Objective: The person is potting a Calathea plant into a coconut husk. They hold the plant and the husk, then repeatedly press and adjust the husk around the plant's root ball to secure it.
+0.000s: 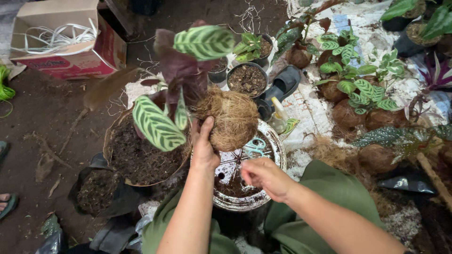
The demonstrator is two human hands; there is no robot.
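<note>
Left hand (203,143) grips the coir-wrapped root ball (233,117) of a striped-leaf plant (181,70) from its left side, holding it above the round white tray (273,141). Right hand (263,176) is loosely curled over the tray, apparently pinching something thin; contents not discernible. Scissors (254,146) lie on the tray beneath. Risk: one-sided grip, top-heavy foliage; the ball may tip, shedding coir and soil.
</note>
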